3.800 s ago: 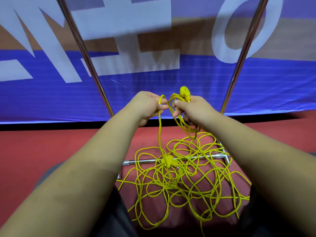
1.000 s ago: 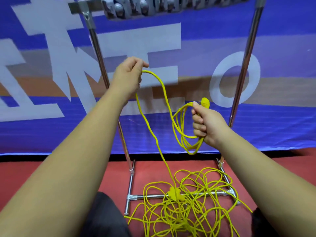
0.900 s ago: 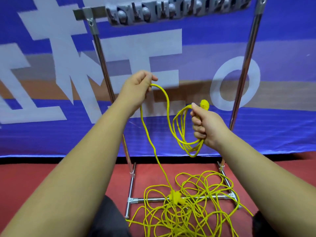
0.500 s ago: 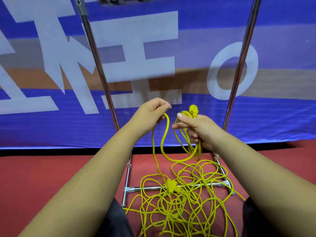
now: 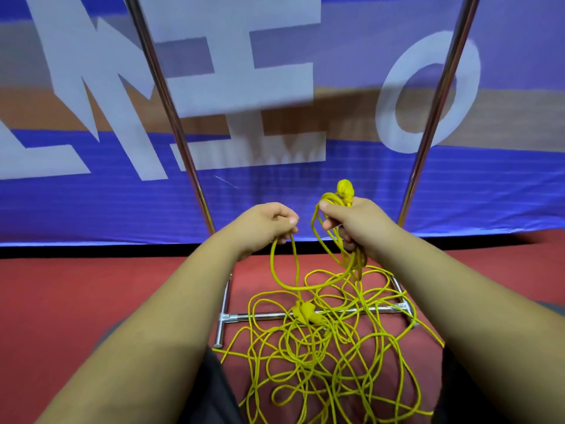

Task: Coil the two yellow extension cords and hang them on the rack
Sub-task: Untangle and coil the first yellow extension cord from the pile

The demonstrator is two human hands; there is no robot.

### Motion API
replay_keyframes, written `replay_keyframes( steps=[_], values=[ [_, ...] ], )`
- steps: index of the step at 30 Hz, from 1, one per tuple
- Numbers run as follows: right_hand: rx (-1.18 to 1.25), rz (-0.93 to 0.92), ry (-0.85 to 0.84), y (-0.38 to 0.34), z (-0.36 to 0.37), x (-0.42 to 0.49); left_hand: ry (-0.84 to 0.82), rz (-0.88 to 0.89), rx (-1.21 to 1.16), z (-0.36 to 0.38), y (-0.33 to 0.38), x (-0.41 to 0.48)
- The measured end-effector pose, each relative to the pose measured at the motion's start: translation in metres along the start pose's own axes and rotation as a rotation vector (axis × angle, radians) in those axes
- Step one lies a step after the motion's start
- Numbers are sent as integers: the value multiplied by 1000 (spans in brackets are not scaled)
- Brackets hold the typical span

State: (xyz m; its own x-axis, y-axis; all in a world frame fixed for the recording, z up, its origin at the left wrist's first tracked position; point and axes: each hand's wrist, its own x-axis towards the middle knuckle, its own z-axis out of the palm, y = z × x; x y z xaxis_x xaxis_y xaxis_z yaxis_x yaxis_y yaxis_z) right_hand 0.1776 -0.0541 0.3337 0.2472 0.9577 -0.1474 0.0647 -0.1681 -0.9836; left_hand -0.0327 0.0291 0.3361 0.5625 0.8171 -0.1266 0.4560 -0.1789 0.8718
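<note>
The left hand [image 5: 263,224] pinches a strand of yellow cord [image 5: 354,261] just beside the right hand [image 5: 351,221], which grips several hanging loops with a plug [image 5: 345,188] sticking up, while the rest lies tangled on the red floor [image 5: 91,301] across the base bar of the rack [image 5: 260,316].

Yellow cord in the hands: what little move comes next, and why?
Probably the left hand should bring its loop across to the right hand, which grips a small coil. Most of the cord lies tangled on the floor, so more loops are needed.
</note>
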Motion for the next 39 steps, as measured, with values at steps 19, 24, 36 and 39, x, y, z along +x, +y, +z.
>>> replay_keyframes(
  steps=[19,24,36,39],
  values=[
    [-30,165,-84,29,4,8,110,75,-246,14,-5,14],
    [150,239,-259,21,15,-3,172,99,-435,17,-1,17],
    [308,168,113,19,17,9,-69,-110,-22,61,-2,-1],
    [329,151,184,19,12,14,-214,-62,-30,69,-6,-3]
  ],
)
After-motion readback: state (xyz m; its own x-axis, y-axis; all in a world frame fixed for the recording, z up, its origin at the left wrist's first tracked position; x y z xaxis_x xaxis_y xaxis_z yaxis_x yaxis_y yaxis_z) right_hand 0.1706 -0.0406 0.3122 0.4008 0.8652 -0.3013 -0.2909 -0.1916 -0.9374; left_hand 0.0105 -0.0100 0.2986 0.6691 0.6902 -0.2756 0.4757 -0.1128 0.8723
